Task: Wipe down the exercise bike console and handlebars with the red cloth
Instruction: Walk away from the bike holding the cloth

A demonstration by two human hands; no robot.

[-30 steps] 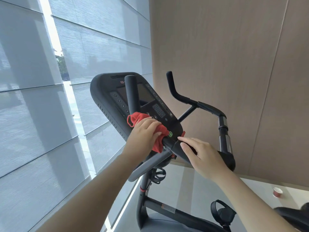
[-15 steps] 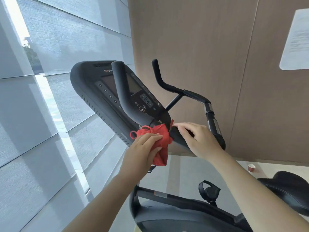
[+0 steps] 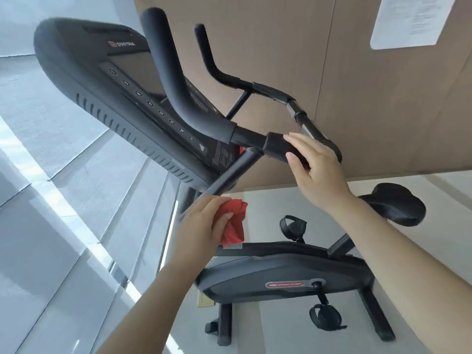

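Now both forearms reach up and forward from the bottom edge. The left hand (image 3: 201, 226) sits at the lower end of a slanting grey tube (image 3: 229, 175) beneath the console (image 3: 84, 72), its fingers curled tight around the bunched red cloth (image 3: 233, 218), which hangs down past the thumb. The right hand (image 3: 319, 172) is higher, clasping a black padded grip (image 3: 277, 146) of the handlebars (image 3: 173, 77), fingers over the top and thumb underneath.

Counted: two hands, one cloth, two upturned handlebar horns, two strapped pedals (image 3: 292, 224), one saddle (image 3: 398, 203), and one paper sheet (image 3: 408, 19) on the wall.

The nearer horn covers part of the console screen. Much of the cloth is buried in the fist, and whether it touches the tube is unclear. The sheet is cut off at the top, its print too blurred to read.
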